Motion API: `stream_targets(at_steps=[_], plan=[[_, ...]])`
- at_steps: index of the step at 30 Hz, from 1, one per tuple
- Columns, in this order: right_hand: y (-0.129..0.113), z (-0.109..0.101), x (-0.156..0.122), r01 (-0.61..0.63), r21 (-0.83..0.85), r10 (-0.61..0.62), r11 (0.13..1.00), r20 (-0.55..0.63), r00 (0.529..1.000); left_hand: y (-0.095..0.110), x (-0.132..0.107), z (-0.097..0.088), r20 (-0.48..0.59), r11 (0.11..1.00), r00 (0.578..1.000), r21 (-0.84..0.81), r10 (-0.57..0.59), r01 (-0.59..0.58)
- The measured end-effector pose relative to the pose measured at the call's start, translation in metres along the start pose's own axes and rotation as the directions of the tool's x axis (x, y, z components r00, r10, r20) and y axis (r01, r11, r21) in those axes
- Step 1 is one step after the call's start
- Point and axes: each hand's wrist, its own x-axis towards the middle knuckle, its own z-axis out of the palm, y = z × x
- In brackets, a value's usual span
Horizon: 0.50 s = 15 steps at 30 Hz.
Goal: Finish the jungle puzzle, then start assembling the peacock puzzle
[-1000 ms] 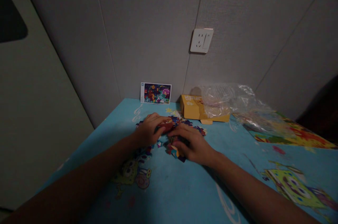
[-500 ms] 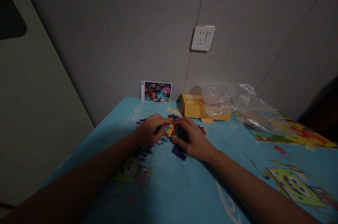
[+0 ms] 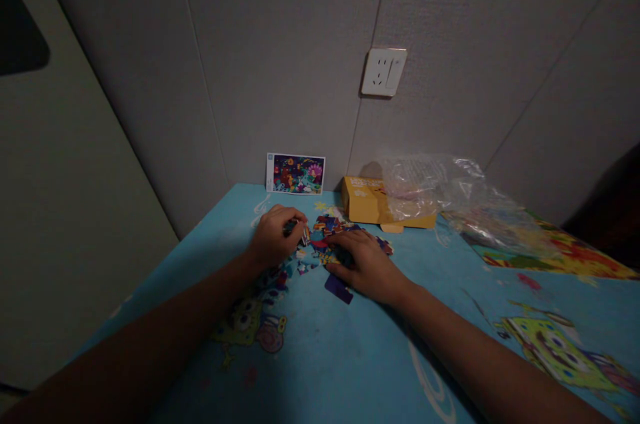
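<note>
Loose jigsaw puzzle pieces (image 3: 333, 224) lie in a colourful heap on the blue cartoon-print cloth (image 3: 330, 357). At the heap's left side my left hand (image 3: 275, 235) is closed, thumb and fingertips together on a jigsaw piece (image 3: 305, 235) that shows only in part. My right hand (image 3: 367, 262) covers the right side of the heap. Its fingers reach over a red piece (image 3: 319, 245), and its thumb stands apart from them. Just below that thumb is a dark purple piece (image 3: 339, 289). Other pieces are hidden beneath both hands.
A picture card (image 3: 296, 174) leans against the wall behind the heap. To its right stand a yellow box (image 3: 367, 201) and a crumpled clear plastic bag (image 3: 435, 184). A colourful printed sheet (image 3: 565, 254) lies at the right. A socket (image 3: 384, 72) is on the wall.
My left hand has drawn back leftward and its fingers have closed. The yellow-orange piece between the hands is gone from there, and a red one shows. My right hand has barely moved.
</note>
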Motion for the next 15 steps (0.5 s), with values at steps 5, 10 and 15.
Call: stream_targets(at_steps=[5, 10, 15], plan=[[-0.0051, -0.0050, 0.0015, -0.026, 0.049, 0.028, 0.998, -0.042, 0.999, -0.0032, 0.0001, 0.0039, -0.009, 0.999, 1.000, 0.041, 0.021, -0.020], [-0.0051, -0.0072, 0.0027, -0.051, 0.060, 0.057, 0.997, -0.104, 0.993, -0.0069, 0.0001, 0.0052, 0.049, 0.997, 0.998, 0.066, -0.031, 0.028], [0.0004, -0.0045, 0.0020, -0.147, 0.078, 0.162, 0.986, -0.242, 0.957, -0.0048, 0.0000, 0.0034, 0.105, 0.997, 0.992, 0.028, 0.063, -0.066]])
